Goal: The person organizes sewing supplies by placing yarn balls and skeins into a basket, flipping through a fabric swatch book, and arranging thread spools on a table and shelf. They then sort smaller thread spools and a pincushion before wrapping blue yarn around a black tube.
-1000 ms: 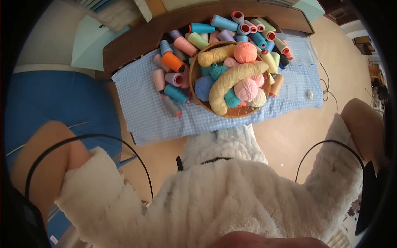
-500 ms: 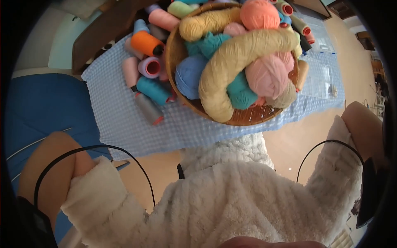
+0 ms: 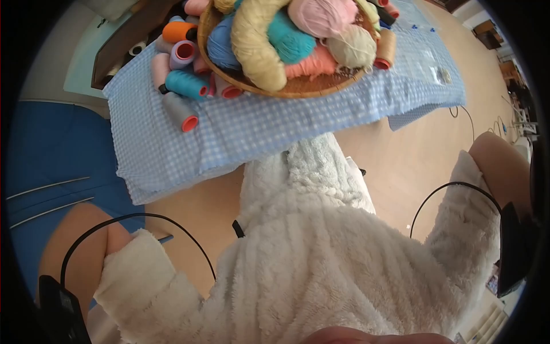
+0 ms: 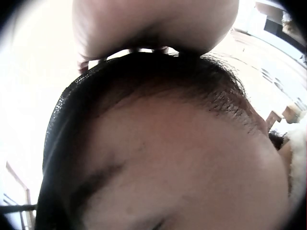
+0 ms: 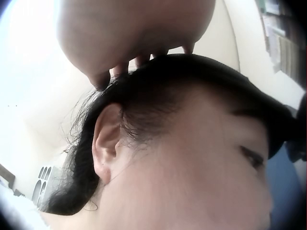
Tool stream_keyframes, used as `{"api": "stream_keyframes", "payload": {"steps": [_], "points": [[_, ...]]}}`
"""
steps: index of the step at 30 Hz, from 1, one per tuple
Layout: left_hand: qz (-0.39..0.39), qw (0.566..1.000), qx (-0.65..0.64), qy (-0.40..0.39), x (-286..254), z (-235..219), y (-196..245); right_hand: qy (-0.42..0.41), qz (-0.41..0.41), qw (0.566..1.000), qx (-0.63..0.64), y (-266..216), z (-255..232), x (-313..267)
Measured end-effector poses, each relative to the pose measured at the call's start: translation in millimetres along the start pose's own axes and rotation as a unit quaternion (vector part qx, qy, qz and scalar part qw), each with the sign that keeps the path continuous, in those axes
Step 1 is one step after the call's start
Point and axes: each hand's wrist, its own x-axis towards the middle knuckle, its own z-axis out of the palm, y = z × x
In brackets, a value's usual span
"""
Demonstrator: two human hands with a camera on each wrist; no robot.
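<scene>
Both hands are raised to the person's own head, out of the head view, where only forearms and fluffy white sleeves (image 3: 137, 264) show. In the left wrist view the left hand (image 4: 153, 24) arches over the top of the head, its fingertips at the dark hair and a black headband (image 4: 60, 120). Most of its fingers are hidden behind the palm. Over the other side of the head, the right hand (image 5: 139, 28) rests spread fingertips on the hair and black band. Neither hand shows anything lifted.
A wicker basket (image 3: 298, 89) of yarn balls and a cream skein (image 3: 249, 43) stands on a blue checked cloth (image 3: 269, 120). Thread cones, including a grey one (image 3: 177, 109), lie around it. A blue surface (image 3: 51, 149) is at left; black cables (image 3: 143, 215) loop by the arms.
The head view has shifted: the basket and table first grew larger, then slid upward, and more floor shows. The left forearm has moved slightly down and inward in view.
</scene>
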Motion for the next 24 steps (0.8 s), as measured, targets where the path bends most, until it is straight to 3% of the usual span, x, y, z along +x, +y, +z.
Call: {"api": "stream_keyframes", "payload": {"steps": [5,11,14,16,18,19,20,22,24], "points": [[0.012,0.999,-0.024,0.039,10,13,33,0.064,0.035,0.997,0.002,-41,-7,-27],[0.004,0.994,-0.016,0.112,30,56,66,0.215,0.064,0.975,0.007,-91,-55,-98],[-0.065,0.989,-0.053,0.118,34,85,80,0.313,0.048,0.948,0.046,-114,-89,-148],[-0.156,0.957,-0.216,0.114,18,111,84,0.394,0.028,0.910,0.126,-124,-110,-188],[-0.247,0.892,-0.364,0.104,-24,142,84,0.507,-0.025,0.821,0.261,-125,-120,-235],[-0.289,0.849,-0.430,0.102,-45,153,83,0.530,-0.012,0.804,0.269,-121,-120,-261],[-0.329,0.802,-0.488,0.100,-62,159,83,0.522,0.054,0.821,0.224,-118,-118,-288],[-0.387,0.830,-0.394,0.078,-94,156,82,0.347,0.286,0.892,-0.045,-102,-109,-343],[-0.436,0.836,-0.333,0.010,-114,152,94,0.392,0.390,0.833,-0.011,-93,-84,-370]]}}
